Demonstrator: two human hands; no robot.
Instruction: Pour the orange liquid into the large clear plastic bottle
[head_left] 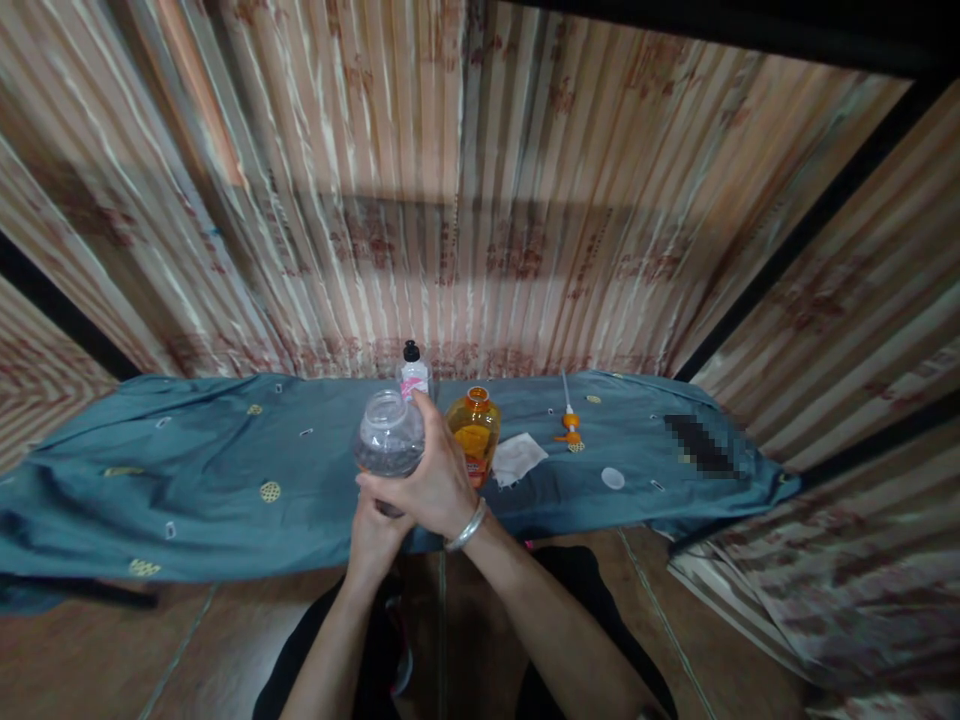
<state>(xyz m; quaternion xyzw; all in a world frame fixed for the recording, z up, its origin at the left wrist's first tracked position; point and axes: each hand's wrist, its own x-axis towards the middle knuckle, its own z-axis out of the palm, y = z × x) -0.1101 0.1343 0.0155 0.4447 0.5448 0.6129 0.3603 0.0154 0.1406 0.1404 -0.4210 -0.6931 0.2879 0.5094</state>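
A clear, wide-bodied bottle (390,443) with an uncapped mouth is held up in front of me, its mouth tilted away. My right hand (442,475), with a silver bangle at the wrist, wraps around its right side. Lower down, my left hand (377,535) grips the base, partly hidden by the right hand. Just right of the hands stands an amber bottle (478,425), open at the neck, with orange contents. Behind the clear bottle is a small bottle with a black cap (413,368) and a pink-and-white label.
A blue-green patterned cloth (225,440) covers the table. On it lie a white tissue (519,457), an orange pump top (571,425) with a pale tube, and a blurred-out dark object (701,447) farther right. Striped curtains hang behind, with dark frame bars at both sides.
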